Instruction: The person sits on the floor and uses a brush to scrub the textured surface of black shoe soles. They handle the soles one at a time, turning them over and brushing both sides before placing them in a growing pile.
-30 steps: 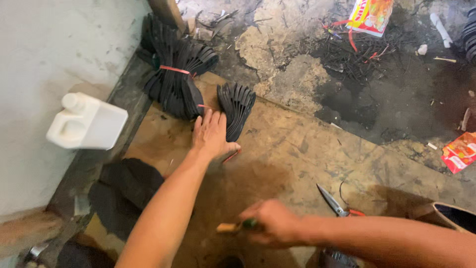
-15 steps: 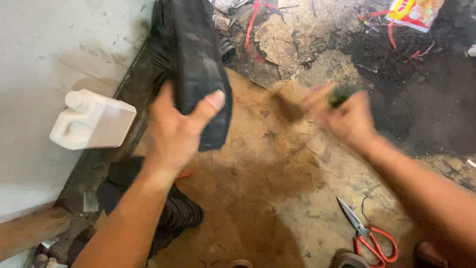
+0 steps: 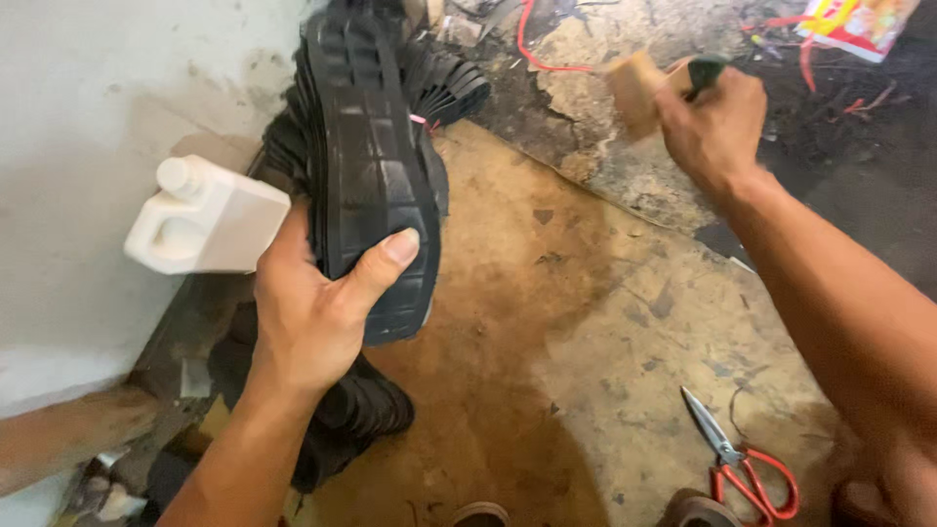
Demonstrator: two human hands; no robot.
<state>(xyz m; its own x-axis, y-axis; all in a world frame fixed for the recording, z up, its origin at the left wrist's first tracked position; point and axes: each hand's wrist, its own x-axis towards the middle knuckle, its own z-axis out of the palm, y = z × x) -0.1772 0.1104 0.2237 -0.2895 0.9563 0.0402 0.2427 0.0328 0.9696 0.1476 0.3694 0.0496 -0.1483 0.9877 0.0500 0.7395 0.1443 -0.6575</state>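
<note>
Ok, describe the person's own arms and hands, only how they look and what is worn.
Both forearms are bare up to the picture's edge: no sleeves, no gloves. The left hand and the right hand show no rings, watch or wristband. Dark grime smudges the fingers. Fingernails are short and unpainted.

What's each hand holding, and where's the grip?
Left hand grips a black treaded shoe sole at its lower end, thumb across the tread. Right hand holds a brush by its handle.
</note>
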